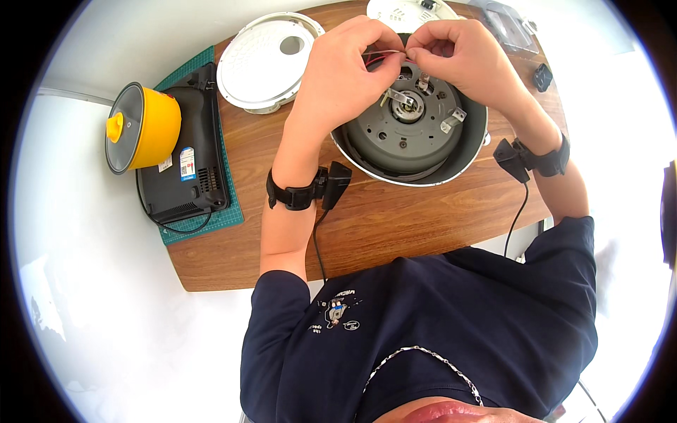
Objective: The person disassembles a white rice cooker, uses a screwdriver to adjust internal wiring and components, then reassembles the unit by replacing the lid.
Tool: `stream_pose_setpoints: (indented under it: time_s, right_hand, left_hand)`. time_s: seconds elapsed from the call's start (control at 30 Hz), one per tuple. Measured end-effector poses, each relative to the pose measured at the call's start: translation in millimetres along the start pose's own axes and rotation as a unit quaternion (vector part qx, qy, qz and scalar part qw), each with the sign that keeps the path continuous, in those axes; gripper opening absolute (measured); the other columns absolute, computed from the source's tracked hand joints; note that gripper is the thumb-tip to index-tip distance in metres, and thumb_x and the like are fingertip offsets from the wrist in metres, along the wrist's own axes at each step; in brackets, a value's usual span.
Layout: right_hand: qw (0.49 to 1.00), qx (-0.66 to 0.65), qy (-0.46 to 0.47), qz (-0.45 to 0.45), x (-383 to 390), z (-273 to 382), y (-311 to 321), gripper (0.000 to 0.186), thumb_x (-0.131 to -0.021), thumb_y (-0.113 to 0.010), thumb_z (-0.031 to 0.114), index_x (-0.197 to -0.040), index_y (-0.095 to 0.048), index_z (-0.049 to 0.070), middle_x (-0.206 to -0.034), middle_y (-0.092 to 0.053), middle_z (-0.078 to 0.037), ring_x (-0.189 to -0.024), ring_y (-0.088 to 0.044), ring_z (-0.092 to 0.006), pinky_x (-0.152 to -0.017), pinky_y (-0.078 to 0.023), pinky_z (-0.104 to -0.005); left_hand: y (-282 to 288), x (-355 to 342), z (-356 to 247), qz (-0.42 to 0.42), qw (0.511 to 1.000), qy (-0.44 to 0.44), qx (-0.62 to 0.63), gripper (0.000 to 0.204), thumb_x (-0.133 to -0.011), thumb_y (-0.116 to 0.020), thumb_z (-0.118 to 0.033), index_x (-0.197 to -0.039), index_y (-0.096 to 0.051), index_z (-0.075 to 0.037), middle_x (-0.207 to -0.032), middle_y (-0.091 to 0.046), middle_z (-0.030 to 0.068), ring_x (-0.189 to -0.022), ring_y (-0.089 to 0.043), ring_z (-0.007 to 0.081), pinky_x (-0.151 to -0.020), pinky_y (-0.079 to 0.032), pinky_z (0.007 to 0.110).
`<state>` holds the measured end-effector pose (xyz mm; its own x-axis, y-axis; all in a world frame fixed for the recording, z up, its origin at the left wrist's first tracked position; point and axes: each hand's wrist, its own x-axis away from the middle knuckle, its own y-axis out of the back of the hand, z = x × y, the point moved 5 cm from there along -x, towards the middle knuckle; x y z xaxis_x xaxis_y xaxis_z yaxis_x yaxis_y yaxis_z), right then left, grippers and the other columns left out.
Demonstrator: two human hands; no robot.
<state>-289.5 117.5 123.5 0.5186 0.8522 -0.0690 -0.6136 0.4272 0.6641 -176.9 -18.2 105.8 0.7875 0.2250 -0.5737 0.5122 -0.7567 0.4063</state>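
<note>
My left hand (352,70) pinches thin wires (377,55), red and pale, above the back of an upturned round appliance housing (448,169). My right hand (462,53) meets it from the right, thumb and forefinger closed on the same wires, the fingertips close together. Inside the housing sits a dark grey round metal plate (381,134) with holes, small brackets and a central fitting (407,106). Black straps with small boxes and cables are on both my wrists.
A white round cover (254,67) lies left of the housing, another white part (388,10) behind. At left, a yellow pot (151,127) sits on a black appliance (187,197) over a green mat (229,204). A clear plastic item (504,25) and small black part (543,77) lie on the wooden table (374,233).
</note>
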Motion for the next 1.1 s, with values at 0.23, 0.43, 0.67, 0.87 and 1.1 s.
stream_pose_setpoints:
  time_s: [0.23,0.43,0.67,0.87,1.1]
  right_hand:
    - [1.000,0.028,0.003,-0.013,2.3,6.7,1.1,0.017,-0.094,-0.074,0.018,-0.100,-0.077,0.002,-0.082,-0.070,0.002,-0.073,-0.058,-0.0051,-0.070,-0.049,-0.0231]
    - [0.996,-0.024,0.063,-0.055,3.5,7.5,8.0,0.012,-0.091,-0.078,0.012,-0.100,-0.078,0.004,-0.089,-0.075,0.001,-0.079,-0.063,-0.0057,-0.073,-0.052,-0.0224]
    - [0.994,0.015,0.104,-0.026,4.2,18.1,3.9,0.009,-0.088,-0.081,0.010,-0.094,-0.079,0.004,-0.086,-0.074,0.000,-0.078,-0.064,-0.0060,-0.073,-0.052,-0.0224]
    - [0.997,0.003,0.063,-0.037,0.5,15.4,1.2,0.009,-0.087,-0.082,0.010,-0.092,-0.078,0.003,-0.085,-0.074,0.001,-0.077,-0.062,-0.0060,-0.072,-0.052,-0.0232]
    - [0.998,0.001,0.042,-0.036,-2.6,10.7,-0.3,0.012,-0.086,-0.083,0.013,-0.089,-0.077,0.003,-0.082,-0.073,0.001,-0.076,-0.063,-0.0055,-0.071,-0.051,-0.0226]
  left_hand:
    - [-1.4,-0.3,3.6,0.006,0.998,0.067,0.011,0.013,-0.081,-0.073,-0.010,-0.091,-0.071,-0.001,-0.087,-0.074,0.0101,-0.081,-0.074,0.0214,-0.075,-0.059,0.031]
    - [4.2,2.5,16.2,-0.023,0.992,0.114,0.050,0.014,-0.085,-0.073,-0.013,-0.093,-0.074,-0.002,-0.088,-0.077,0.0072,-0.079,-0.072,0.0157,-0.073,-0.057,0.029]
    - [6.1,1.6,18.2,-0.023,0.990,0.130,0.058,0.016,-0.086,-0.073,-0.016,-0.094,-0.075,-0.002,-0.088,-0.077,0.0066,-0.081,-0.072,0.0132,-0.073,-0.057,0.028]
    - [6.1,1.1,18.0,-0.021,0.991,0.114,0.064,0.015,-0.086,-0.075,-0.015,-0.094,-0.076,-0.002,-0.088,-0.077,0.0067,-0.080,-0.072,0.0134,-0.073,-0.057,0.028]
    - [5.9,1.2,17.4,-0.011,0.992,0.110,0.059,0.014,-0.085,-0.075,-0.014,-0.094,-0.076,-0.003,-0.088,-0.078,0.0063,-0.080,-0.073,0.0145,-0.074,-0.058,0.029]
